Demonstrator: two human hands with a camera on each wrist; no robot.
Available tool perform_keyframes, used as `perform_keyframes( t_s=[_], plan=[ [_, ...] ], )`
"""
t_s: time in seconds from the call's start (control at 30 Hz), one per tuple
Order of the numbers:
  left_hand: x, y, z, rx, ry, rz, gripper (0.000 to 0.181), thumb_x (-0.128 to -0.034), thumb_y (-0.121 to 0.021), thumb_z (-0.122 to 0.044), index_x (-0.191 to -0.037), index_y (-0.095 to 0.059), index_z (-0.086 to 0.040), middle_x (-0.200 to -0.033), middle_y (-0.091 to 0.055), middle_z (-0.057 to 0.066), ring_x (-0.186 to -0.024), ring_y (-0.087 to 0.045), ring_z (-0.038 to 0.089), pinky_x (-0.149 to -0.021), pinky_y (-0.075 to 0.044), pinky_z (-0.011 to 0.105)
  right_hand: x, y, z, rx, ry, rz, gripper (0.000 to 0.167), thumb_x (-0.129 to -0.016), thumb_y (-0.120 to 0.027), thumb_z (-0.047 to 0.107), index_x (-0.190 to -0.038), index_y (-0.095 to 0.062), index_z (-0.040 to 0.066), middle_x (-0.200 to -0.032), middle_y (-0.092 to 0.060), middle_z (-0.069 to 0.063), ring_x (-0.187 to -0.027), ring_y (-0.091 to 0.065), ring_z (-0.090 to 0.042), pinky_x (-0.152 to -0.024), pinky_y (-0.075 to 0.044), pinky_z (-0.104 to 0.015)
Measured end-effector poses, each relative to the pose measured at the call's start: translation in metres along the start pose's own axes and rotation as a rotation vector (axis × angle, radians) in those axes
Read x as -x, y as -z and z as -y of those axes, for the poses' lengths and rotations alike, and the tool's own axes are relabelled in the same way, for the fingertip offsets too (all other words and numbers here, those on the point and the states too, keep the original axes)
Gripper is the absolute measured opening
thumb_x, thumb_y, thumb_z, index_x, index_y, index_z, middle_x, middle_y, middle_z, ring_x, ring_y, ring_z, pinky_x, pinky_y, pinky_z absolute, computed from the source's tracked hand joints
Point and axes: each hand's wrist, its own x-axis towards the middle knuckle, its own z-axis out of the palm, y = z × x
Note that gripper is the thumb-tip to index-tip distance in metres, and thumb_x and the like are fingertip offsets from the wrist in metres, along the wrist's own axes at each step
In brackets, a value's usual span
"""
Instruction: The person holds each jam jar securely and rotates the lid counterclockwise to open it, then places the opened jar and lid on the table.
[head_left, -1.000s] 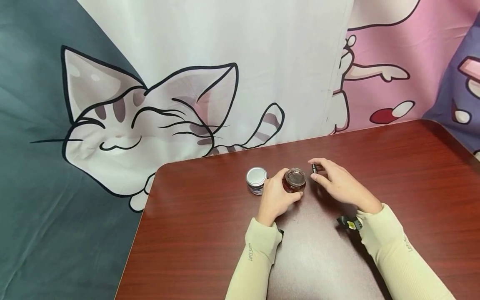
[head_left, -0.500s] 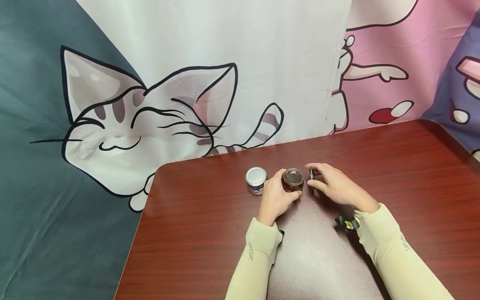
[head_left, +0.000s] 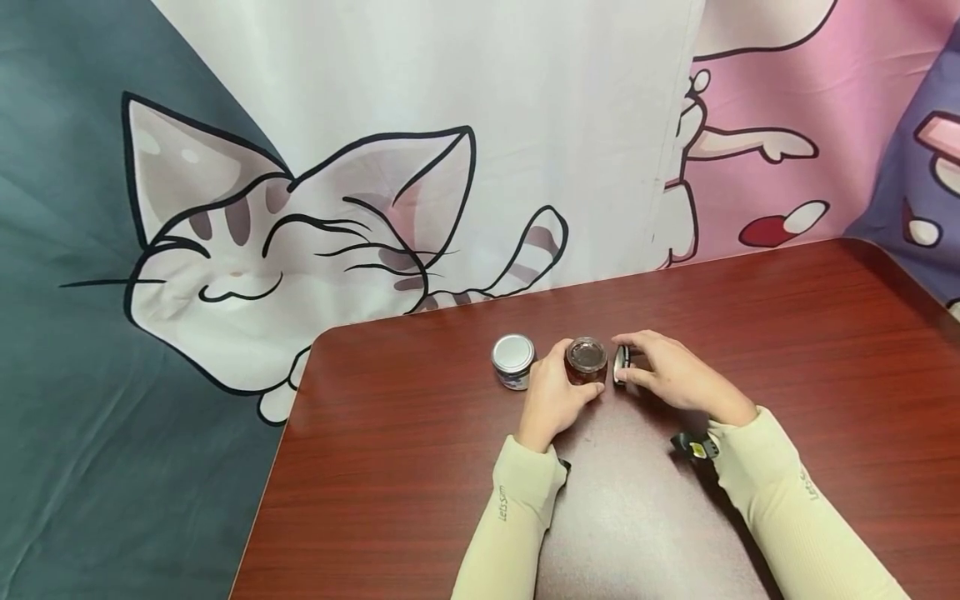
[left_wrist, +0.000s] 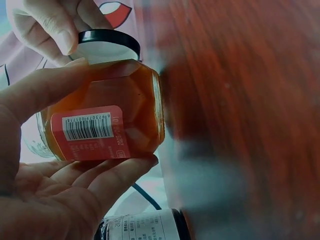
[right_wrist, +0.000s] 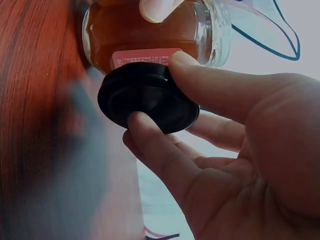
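My left hand [head_left: 553, 392] grips a glass jar [head_left: 587, 357] that stands uncapped on the table, its thumb and fingers around the sides. In the left wrist view the jar [left_wrist: 125, 90] holds amber contents and bears a red label with a barcode. Just right of it, my right hand [head_left: 671, 371] pinches a black jar lid [head_left: 622, 365] by its edge. The lid stands on edge, its pale inner side toward the jar, close to the glass; whether they touch, I cannot tell. The right wrist view shows the lid's dark outer face [right_wrist: 150, 102].
A second, smaller jar [head_left: 513, 354] with a silver lid stands just left of my left hand. Under everything lies a reddish-brown wooden table [head_left: 390, 467]. Behind its far edge hangs a curtain [head_left: 585, 125] printed with a cartoon cat.
The right hand has brought the lid a little toward the front and left, and turned it so its pale inside shows. The jar shifted slightly left in the left hand's grip.
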Motion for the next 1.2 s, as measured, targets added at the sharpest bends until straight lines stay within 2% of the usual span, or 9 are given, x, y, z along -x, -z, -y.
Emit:
perform_keyframes(
  t_s=[0.4,0.73,0.93,1.2],
  plan=[
    [0.0,-0.001,-0.001,0.006,0.041,0.026,0.061,-0.0727,-0.091,-0.019,-0.125,-0.06,-0.01,-0.112,-0.072,0.005,-0.106,-0.068,0.021,-0.092,-0.05,0.031,0.0,-0.001,-0.003,0.001,-0.018,0.005,0.048,-0.086,-0.079,0.011,-0.126,-0.06,-0.01,-0.119,-0.066,-0.026,-0.107,-0.066,-0.04,-0.093,-0.049,-0.055],
    [0.001,0.0,-0.001,0.019,0.04,0.016,0.062,-0.0728,-0.091,-0.018,-0.125,-0.06,-0.009,-0.112,-0.072,0.006,-0.106,-0.068,0.022,-0.092,-0.051,0.032,0.0,0.001,-0.009,0.01,-0.067,0.033,0.053,-0.082,-0.083,0.013,-0.125,-0.061,-0.009,-0.111,-0.071,-0.02,-0.101,-0.069,-0.035,-0.089,-0.052,-0.052],
    [0.001,0.0,-0.001,0.025,0.081,0.025,0.065,-0.0738,-0.091,-0.019,-0.129,-0.058,-0.009,-0.115,-0.071,0.007,-0.109,-0.067,0.021,-0.095,-0.05,0.031,0.0,0.003,-0.011,0.075,-0.039,0.023,0.051,-0.08,-0.083,0.011,-0.122,-0.062,-0.009,-0.107,-0.071,-0.019,-0.096,-0.069,-0.033,-0.086,-0.052,-0.052],
    [0.0,-0.001,-0.001,0.022,0.1,0.023,0.067,-0.0739,-0.091,-0.021,-0.13,-0.057,-0.009,-0.117,-0.071,0.007,-0.111,-0.066,0.021,-0.095,-0.049,0.032,0.001,0.002,-0.012,0.105,-0.013,0.024,0.048,-0.082,-0.082,0.009,-0.122,-0.061,-0.009,-0.11,-0.069,-0.021,-0.098,-0.066,-0.035,-0.088,-0.05,-0.053]
  ],
)
